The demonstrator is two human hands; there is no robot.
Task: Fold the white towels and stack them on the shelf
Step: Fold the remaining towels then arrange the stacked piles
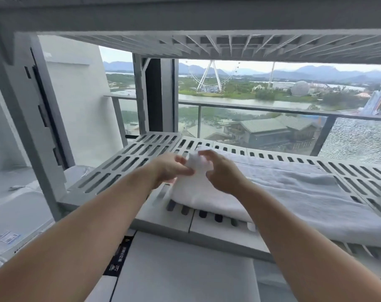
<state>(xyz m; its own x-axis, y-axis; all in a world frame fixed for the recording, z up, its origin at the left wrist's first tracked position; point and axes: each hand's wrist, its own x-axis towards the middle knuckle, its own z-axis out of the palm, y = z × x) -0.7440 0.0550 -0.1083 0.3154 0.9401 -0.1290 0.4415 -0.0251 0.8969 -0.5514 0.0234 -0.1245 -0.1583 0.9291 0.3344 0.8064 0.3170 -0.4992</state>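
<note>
Both bare forearms reach in from the bottom edge, cut off before the elbows. Left hand (174,168) pinches a raised corner of the white towel (272,192) between thumb and fingers; how much cloth it grips is blurred. Right hand (222,173) hovers just beside that corner with fingers spread and curled, and whether it touches the cloth cannot be told. From the grip, the towel runs rightward as a long folded band, soft and slightly rumpled, lying flat on the grey slotted shelf (128,164); its far end leaves the picture. Another shelf (207,16) spans overhead. Beyond the grip stands a glass balcony railing (250,107), with a Ferris wheel (211,75) far off.
</note>
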